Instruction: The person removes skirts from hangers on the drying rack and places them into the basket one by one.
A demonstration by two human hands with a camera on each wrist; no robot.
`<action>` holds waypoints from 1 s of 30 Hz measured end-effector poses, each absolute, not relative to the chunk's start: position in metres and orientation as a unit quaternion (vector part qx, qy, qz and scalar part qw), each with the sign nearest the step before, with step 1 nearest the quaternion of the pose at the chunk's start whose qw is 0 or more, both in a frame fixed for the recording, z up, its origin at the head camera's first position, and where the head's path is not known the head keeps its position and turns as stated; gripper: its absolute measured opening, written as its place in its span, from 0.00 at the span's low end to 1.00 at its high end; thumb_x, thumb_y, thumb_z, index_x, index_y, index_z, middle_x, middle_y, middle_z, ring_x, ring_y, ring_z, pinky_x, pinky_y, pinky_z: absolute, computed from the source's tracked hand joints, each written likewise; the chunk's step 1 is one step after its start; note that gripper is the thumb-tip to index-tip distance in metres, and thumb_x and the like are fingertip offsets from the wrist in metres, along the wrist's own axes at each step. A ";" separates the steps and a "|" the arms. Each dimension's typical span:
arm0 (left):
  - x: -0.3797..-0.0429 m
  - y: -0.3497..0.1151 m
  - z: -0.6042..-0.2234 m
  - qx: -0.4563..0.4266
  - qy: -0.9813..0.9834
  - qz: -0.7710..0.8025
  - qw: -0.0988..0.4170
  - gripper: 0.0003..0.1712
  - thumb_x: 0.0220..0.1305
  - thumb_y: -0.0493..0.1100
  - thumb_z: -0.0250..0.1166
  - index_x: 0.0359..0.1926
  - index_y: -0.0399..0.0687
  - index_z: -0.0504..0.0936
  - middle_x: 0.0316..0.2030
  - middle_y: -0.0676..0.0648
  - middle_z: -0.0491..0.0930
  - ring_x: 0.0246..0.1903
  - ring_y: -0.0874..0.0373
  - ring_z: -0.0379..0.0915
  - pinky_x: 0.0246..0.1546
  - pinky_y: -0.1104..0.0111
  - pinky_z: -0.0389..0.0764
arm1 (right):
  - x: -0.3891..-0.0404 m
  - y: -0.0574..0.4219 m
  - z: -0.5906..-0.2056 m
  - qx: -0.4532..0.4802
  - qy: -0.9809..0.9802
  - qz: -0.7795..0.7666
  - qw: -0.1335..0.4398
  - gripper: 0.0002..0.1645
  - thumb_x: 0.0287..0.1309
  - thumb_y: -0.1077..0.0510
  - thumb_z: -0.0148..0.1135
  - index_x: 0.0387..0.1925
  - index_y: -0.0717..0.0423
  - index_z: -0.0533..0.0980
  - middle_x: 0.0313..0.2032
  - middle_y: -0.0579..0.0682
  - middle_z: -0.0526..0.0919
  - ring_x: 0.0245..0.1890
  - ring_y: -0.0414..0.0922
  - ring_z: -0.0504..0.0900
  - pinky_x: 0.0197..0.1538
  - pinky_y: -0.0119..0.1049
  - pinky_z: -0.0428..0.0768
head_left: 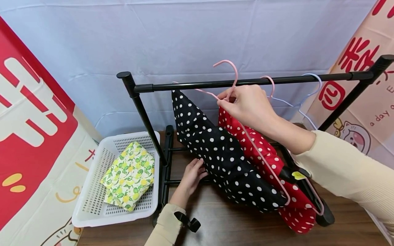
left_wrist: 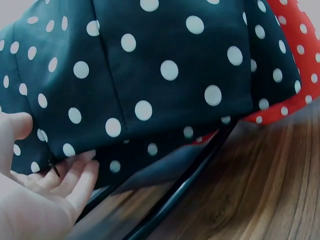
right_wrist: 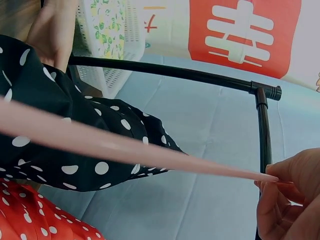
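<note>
My right hand pinches a pink clothes hanger just under its hook, at the black rail, with the hook rising above the bar. A black garment with white polka dots hangs slanting on this hanger, one end up near the rail and the other low at the right. My left hand is at its lower left edge. In the left wrist view, the thumb lies on the front of the cloth and the fingers curl beneath the hem. Behind it hangs a red polka-dot garment on another pink hanger.
A black garment rack stands on the brown wooden table. To its left, a white plastic basket holds a folded lemon-print cloth. A pale blue hanger hangs at the rail's right. Printed cloths hang on both sides.
</note>
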State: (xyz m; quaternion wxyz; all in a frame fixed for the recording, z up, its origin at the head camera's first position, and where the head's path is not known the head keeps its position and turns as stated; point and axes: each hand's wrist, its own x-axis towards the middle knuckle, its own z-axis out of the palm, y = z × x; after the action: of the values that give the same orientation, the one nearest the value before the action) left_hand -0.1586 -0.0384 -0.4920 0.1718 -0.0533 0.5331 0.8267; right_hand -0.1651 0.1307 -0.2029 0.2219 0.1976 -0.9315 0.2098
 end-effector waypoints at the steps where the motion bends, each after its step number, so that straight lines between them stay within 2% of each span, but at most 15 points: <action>1: -0.158 -0.039 -0.492 -0.057 0.526 0.831 0.171 0.24 0.66 0.47 0.55 0.56 0.37 0.63 0.45 0.46 0.72 0.38 0.60 0.74 0.43 0.65 0.76 | -0.165 0.131 -0.203 0.198 -0.931 0.210 0.222 0.09 0.54 0.54 0.60 0.33 0.48 0.85 0.19 0.44 0.83 0.17 0.42 0.73 0.17 0.36 0.62; 5: -0.155 -0.042 -0.490 -0.067 0.511 0.841 0.164 0.20 0.64 0.45 0.56 0.52 0.40 0.65 0.43 0.48 0.72 0.38 0.60 0.74 0.40 0.68 0.75 | -0.166 0.136 -0.204 0.195 -0.933 0.209 0.220 0.10 0.53 0.55 0.59 0.34 0.49 0.85 0.20 0.45 0.83 0.19 0.43 0.75 0.19 0.36 0.63; 8: -0.152 -0.045 -0.488 -0.070 0.503 0.846 0.165 0.19 0.63 0.42 0.56 0.53 0.40 0.65 0.44 0.47 0.73 0.41 0.59 0.74 0.42 0.67 0.75 | -0.168 0.139 -0.205 0.188 -0.937 0.206 0.213 0.11 0.54 0.55 0.58 0.35 0.49 0.85 0.18 0.45 0.83 0.19 0.42 0.75 0.20 0.36 0.63; 13: -0.149 -0.052 -0.484 -0.071 0.512 0.841 0.158 0.18 0.63 0.41 0.57 0.51 0.39 0.67 0.42 0.48 0.77 0.41 0.60 0.76 0.42 0.67 0.75 | -0.170 0.143 -0.208 0.180 -0.941 0.201 0.204 0.12 0.55 0.53 0.58 0.37 0.50 0.84 0.17 0.45 0.81 0.16 0.42 0.72 0.17 0.36 0.62; 17: -0.146 -0.059 -0.478 -0.067 0.528 0.834 0.146 0.15 0.64 0.41 0.57 0.49 0.38 0.69 0.39 0.50 0.79 0.39 0.61 0.77 0.40 0.68 0.76 | -0.172 0.148 -0.210 0.182 -0.940 0.206 0.202 0.12 0.56 0.53 0.58 0.37 0.52 0.84 0.19 0.47 0.82 0.14 0.42 0.69 0.14 0.34 0.59; 22: -0.142 -0.068 -0.472 -0.038 0.543 0.829 0.131 0.16 0.63 0.41 0.58 0.48 0.38 0.69 0.38 0.51 0.80 0.38 0.61 0.78 0.39 0.68 0.76 | -0.173 0.152 -0.212 0.177 -0.941 0.205 0.202 0.12 0.56 0.54 0.58 0.36 0.53 0.84 0.20 0.48 0.82 0.09 0.43 0.64 0.12 0.33 0.54; 27: -0.139 -0.075 -0.464 -0.003 0.547 0.830 0.112 0.16 0.62 0.42 0.59 0.48 0.38 0.70 0.37 0.50 0.82 0.37 0.61 0.79 0.38 0.68 0.77 | -0.174 0.154 -0.214 0.167 -0.943 0.200 0.204 0.12 0.56 0.53 0.58 0.35 0.51 0.85 0.21 0.48 0.83 0.10 0.43 0.64 0.13 0.35 0.55; 30: -0.137 -0.079 -0.454 -0.015 0.556 0.823 0.112 0.18 0.62 0.41 0.59 0.50 0.38 0.69 0.38 0.49 0.82 0.36 0.61 0.79 0.38 0.68 0.78 | -0.175 0.156 -0.215 0.166 -0.943 0.200 0.207 0.12 0.56 0.53 0.58 0.36 0.52 0.84 0.22 0.50 0.84 0.09 0.43 0.62 0.13 0.35 0.54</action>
State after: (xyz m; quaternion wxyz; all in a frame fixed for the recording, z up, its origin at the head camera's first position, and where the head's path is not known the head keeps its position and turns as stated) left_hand -0.1369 -0.0791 -0.4544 0.1121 -0.0155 0.5564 0.8232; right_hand -0.1746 0.1555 -0.2151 0.2066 0.1655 -0.9433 0.2000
